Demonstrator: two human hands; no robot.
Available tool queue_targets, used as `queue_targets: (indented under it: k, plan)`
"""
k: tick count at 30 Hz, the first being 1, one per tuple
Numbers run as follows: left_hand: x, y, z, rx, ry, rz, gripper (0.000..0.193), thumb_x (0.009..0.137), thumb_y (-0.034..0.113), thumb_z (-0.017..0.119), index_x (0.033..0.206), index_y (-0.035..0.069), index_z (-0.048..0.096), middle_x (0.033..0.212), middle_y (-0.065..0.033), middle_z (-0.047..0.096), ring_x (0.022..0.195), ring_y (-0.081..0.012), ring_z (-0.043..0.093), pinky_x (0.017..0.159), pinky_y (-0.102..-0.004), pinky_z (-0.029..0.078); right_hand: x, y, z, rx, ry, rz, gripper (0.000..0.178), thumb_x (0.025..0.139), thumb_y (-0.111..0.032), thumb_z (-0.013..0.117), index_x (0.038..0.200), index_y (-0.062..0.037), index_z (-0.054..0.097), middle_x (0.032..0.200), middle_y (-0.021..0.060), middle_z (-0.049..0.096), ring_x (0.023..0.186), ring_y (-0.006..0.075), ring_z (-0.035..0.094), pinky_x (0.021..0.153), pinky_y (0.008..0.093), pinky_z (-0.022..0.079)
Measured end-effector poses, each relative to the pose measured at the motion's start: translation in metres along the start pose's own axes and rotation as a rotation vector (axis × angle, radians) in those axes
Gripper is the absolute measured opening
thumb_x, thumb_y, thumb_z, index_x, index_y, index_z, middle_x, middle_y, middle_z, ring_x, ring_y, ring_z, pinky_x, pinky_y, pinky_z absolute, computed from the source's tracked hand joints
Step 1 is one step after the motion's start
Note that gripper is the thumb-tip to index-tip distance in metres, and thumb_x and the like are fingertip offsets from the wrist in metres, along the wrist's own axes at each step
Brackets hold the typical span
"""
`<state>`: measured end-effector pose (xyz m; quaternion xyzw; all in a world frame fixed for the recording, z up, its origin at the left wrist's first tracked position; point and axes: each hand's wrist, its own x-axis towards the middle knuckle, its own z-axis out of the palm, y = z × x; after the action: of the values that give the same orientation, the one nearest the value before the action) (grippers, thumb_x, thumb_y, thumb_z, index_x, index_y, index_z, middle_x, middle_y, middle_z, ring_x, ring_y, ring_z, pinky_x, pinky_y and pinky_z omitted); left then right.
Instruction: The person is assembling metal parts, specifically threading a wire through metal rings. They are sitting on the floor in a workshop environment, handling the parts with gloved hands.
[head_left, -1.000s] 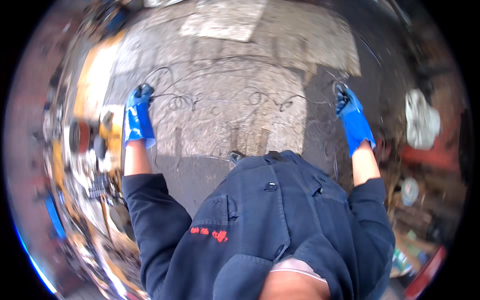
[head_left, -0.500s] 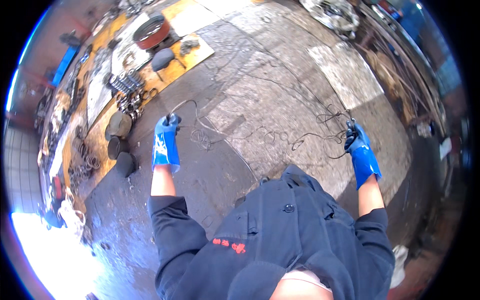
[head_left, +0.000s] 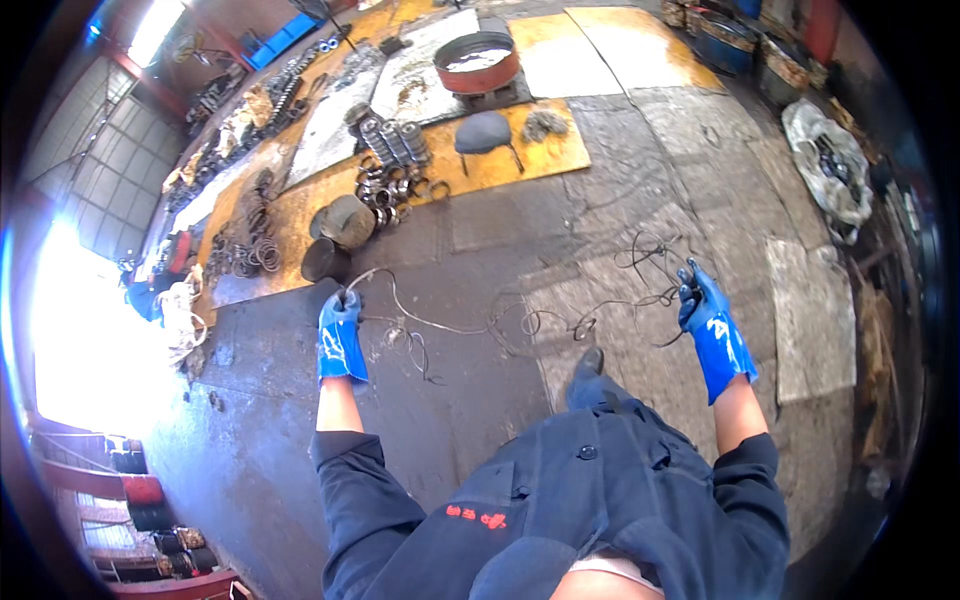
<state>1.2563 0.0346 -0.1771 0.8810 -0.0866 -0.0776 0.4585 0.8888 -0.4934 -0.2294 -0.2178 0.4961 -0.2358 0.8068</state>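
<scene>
A thin, dark, tangled wire [head_left: 455, 329] stretches in loose loops between my two hands. My left hand [head_left: 341, 336], in a long blue rubber glove, pinches the wire at the left; from there it arches up and sags to the right, with another tangled length hanging below. At the other side my gloved right hand [head_left: 716, 325] is closed on the wire's bunched loops, its forefinger partly raised. Several loops stick out beyond its fingers, to the left and upward. Both hands are held well apart, in front of my body.
Yellow and white boards [head_left: 555, 150] at the far left carry springs [head_left: 397, 145], metal rings and a stool [head_left: 483, 132]. A red round drum [head_left: 477, 65] stands behind. To the right are a white sack [head_left: 828, 165] and a pale floor sheet [head_left: 812, 320]. Dark cylinders [head_left: 325, 260] stand nearer.
My view has swung left, so the boards and parts sit farther right. A boot now shows below the wire. Both hands still hold the wire, which hangs in a different shape.
</scene>
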Motion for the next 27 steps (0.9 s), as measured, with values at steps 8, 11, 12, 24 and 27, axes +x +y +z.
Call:
queue_targets:
  k: [8, 11, 12, 24, 27]
  plan:
    - [0.108, 0.034, 0.016, -0.091, 0.007, -0.101, 0.035, 0.097, 0.038, 0.060, 0.099, 0.004, 0.067, 0.077, 0.0003, 0.063, 0.065, -0.0091, 0.055, 0.058, -0.0273, 0.045, 0.130, -0.047, 0.114, -0.115, -0.212, 0.051, 0.032, 0.097, -0.024, 0.060, 0.129, -0.0231, 0.063, 0.098, 0.0085, 0.074, 0.060, 0.0122, 0.063, 0.039, 0.0191, 0.039]
    - [0.131, 0.114, 0.065, -0.015, -0.006, -0.072, 0.035, 0.097, 0.038, 0.060, 0.107, 0.005, 0.067, 0.087, -0.0013, 0.068, 0.070, -0.0088, 0.057, 0.064, -0.0259, 0.047, 0.163, -0.075, 0.147, -0.135, -0.210, -0.001, 0.033, 0.097, -0.023, 0.061, 0.130, -0.0200, 0.063, 0.098, 0.0084, 0.073, 0.061, 0.0116, 0.063, 0.039, 0.0186, 0.040]
    - [0.143, 0.134, 0.080, 0.004, -0.007, -0.057, 0.035, 0.098, 0.038, 0.060, 0.109, 0.005, 0.067, 0.090, -0.0019, 0.069, 0.071, -0.0085, 0.058, 0.065, -0.0251, 0.047, 0.175, -0.081, 0.161, -0.144, -0.210, -0.012, 0.034, 0.096, -0.023, 0.062, 0.130, -0.0194, 0.063, 0.098, 0.0085, 0.073, 0.061, 0.0114, 0.063, 0.039, 0.0185, 0.040]
    - [0.392, 0.216, 0.306, -0.024, -0.373, 0.191, 0.035, 0.096, 0.040, 0.061, 0.102, 0.006, 0.071, 0.086, -0.0003, 0.069, 0.071, -0.0076, 0.058, 0.063, -0.0242, 0.047, 0.313, -0.193, 0.268, -0.140, -0.154, -0.223, 0.036, 0.094, -0.025, 0.067, 0.129, -0.0195, 0.065, 0.097, 0.0080, 0.073, 0.058, 0.0114, 0.061, 0.041, 0.0169, 0.036]
    - [0.443, 0.239, 0.374, -0.078, -0.412, 0.309, 0.030, 0.093, 0.034, 0.063, 0.093, 0.005, 0.070, 0.081, -0.0003, 0.067, 0.071, -0.0093, 0.057, 0.064, -0.0277, 0.047, 0.321, -0.228, 0.286, -0.156, -0.082, -0.273, 0.037, 0.095, -0.027, 0.065, 0.131, -0.0208, 0.063, 0.099, 0.0054, 0.073, 0.061, 0.0087, 0.058, 0.044, 0.0157, 0.035]
